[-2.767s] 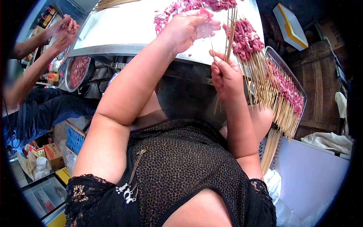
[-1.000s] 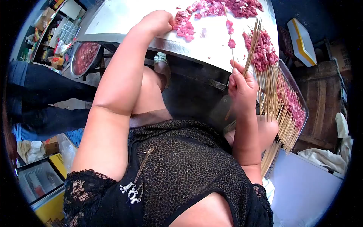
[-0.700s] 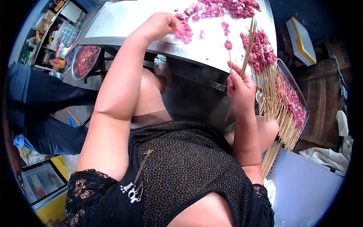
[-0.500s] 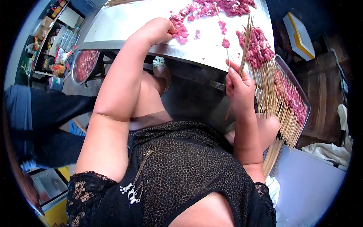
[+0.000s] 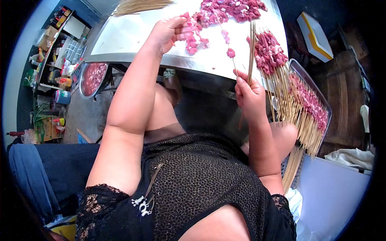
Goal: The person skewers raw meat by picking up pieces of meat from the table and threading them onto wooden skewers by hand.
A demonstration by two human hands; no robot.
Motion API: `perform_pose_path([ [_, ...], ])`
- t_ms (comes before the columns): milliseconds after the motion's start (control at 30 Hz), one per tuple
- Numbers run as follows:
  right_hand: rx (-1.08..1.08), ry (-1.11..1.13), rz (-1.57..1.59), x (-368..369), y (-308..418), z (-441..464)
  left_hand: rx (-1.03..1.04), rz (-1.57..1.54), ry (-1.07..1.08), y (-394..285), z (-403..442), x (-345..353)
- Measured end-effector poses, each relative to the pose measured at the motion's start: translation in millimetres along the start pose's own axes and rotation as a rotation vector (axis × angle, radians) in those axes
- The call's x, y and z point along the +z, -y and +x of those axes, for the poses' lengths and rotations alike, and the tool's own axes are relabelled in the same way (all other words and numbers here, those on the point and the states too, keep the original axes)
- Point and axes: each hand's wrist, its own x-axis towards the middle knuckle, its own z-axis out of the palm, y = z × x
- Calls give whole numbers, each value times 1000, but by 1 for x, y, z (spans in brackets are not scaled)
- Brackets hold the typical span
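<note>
My left hand (image 5: 167,34) is over the table's near-left part, thumb and forefinger pinching a piece of raw meat (image 5: 186,17) while the other fingers stretch out beside it. Loose meat pieces (image 5: 192,47) lie just right of those fingers. In my right hand (image 5: 252,98) is an upright bundle of bamboo skewers (image 5: 251,48). The same hand's thumb and forefinger grip one separate skewer that leans away to the left, with a few meat pieces (image 5: 230,52) threaded along it. Its far tip is hard to make out against the meat pile (image 5: 235,9).
Finished meat skewers (image 5: 270,52) overlap the table's right edge, and more fill a metal tray (image 5: 327,105) beside it. Bare skewers (image 5: 140,7) lie at the far left. A bowl of meat (image 5: 94,78) stands low at left, near another person's dark-clothed leg (image 5: 64,160).
My left hand has risen from the table with a piece of meat, its fingers spreading. My right hand has shifted slightly left and down, still gripping the skewers.
</note>
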Motion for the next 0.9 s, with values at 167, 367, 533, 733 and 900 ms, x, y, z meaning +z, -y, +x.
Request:
perform_pose_path([
  [167,-9,-8,-31,1,-4,1,-64,-94,46,0,5,7],
  [367,-118,38,-271,-2,-14,3,-93,-334,98,3,7,11],
  [533,-102,39,-318,0,-15,2,0,-341,54,7,6,25],
  [733,-138,-9,-357,-1,-15,3,-7,-409,63,5,3,34],
  [900,-153,-49,-453,-7,-16,4,0,-356,117,6,2,37],
])
